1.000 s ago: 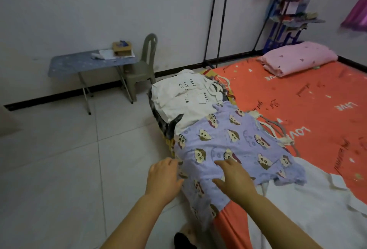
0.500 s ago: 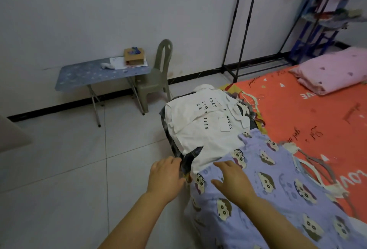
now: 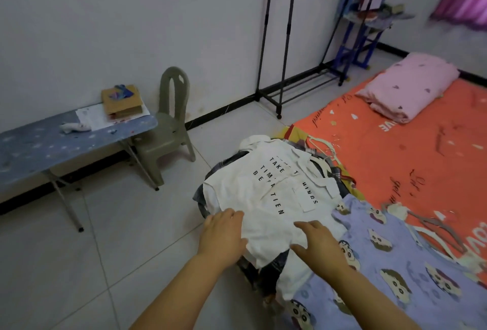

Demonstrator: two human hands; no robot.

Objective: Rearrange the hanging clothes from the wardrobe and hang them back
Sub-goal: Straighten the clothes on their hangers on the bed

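A white shirt with black lettering (image 3: 266, 192) tops a pile of clothes at the corner of the orange mattress (image 3: 411, 150). Dark checked garments (image 3: 274, 266) show under it. My left hand (image 3: 224, 234) lies flat on the shirt's near left hem, fingers apart. My right hand (image 3: 319, 242) rests on the near right hem, fingers spread. A purple cartoon-print garment (image 3: 390, 263) lies on the mattress to the right of the pile. White and grey hangers (image 3: 432, 227) lie loose beside it. The black clothes rack (image 3: 279, 39) stands bare against the wall.
A blue folding table (image 3: 52, 145) with a small box and papers stands at the left, a grey plastic chair (image 3: 168, 129) next to it. A folded pink blanket (image 3: 405, 87) lies at the mattress's far end. A blue shelf rack (image 3: 366, 21) stands in the corner.
Both hands have moved off the purple cartoon garment onto the near hem of the white lettered shirt. The view has shifted closer to the pile.
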